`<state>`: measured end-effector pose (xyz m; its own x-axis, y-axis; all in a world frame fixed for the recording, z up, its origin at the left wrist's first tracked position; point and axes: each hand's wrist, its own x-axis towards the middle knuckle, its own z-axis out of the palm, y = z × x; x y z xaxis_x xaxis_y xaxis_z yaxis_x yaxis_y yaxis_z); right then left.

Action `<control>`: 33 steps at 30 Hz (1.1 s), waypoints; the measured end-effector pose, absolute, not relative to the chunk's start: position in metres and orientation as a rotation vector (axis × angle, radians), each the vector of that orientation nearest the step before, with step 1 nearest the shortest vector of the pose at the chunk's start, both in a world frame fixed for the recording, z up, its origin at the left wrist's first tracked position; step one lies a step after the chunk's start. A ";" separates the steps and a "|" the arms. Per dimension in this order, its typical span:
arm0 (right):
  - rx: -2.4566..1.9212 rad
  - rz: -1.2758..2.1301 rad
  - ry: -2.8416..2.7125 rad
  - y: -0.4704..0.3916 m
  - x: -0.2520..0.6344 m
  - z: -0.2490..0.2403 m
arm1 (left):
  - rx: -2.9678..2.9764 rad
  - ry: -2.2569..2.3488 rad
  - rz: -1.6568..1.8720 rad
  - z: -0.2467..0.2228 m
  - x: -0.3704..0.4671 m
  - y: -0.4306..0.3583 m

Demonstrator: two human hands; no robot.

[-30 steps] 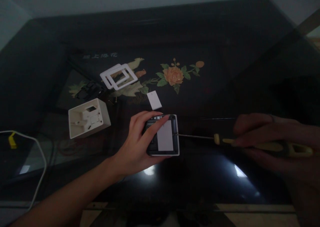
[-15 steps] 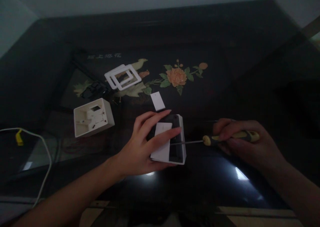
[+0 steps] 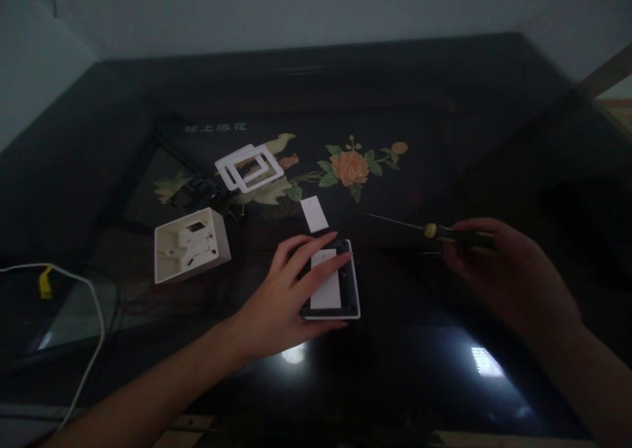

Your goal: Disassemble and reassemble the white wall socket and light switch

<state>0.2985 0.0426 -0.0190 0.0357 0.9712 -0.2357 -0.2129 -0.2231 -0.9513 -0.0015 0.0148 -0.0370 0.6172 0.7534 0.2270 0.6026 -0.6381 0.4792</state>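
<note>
My left hand (image 3: 291,290) wraps round a wall switch (image 3: 349,293) on the dark table, its fingers across the top and its thumb along the near side. A white rocker (image 3: 326,290) covers the left part of the switch's dark inner frame; the right part is bare. My right hand (image 3: 498,264) grips a screwdriver (image 3: 430,231) with a yellow and dark handle, its thin shaft pointing left, up off the table and apart from the switch. Just beyond the switch lies a loose white rocker plate (image 3: 315,214).
An open white mounting box (image 3: 224,241) stands at the left. Two white square frames (image 3: 264,183) overlap behind it, near several small dark parts (image 3: 197,191). A white cable (image 3: 93,297) with a yellow tag (image 3: 45,283) runs along the left edge. The glossy table (image 3: 395,356) mirrors lights.
The screwdriver has been drawn out of the switch and lifted away to the right. The left hand keeps its hold on the switch. The whole view has shifted slightly.
</note>
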 end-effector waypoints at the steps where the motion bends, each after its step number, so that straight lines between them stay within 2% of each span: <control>1: -1.244 1.434 -0.876 0.043 0.298 -0.021 | 2.481 1.074 0.563 -0.037 -0.001 0.014; 13: -1.296 1.469 -0.857 0.040 0.290 -0.020 | 2.496 0.969 0.450 -0.032 -0.003 0.015; 26: -1.310 1.401 -0.970 0.040 0.288 -0.016 | 2.506 0.997 0.807 -0.032 -0.003 0.012; 33: -1.329 1.416 -0.966 0.039 0.288 -0.018 | 1.958 1.131 1.036 -0.019 0.000 0.011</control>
<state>0.2885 0.0395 -0.0183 0.0239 0.9661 -0.2571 -0.1126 -0.2529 -0.9609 0.0001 0.0112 -0.0194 0.3178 0.8955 0.3115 0.3881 -0.4226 0.8190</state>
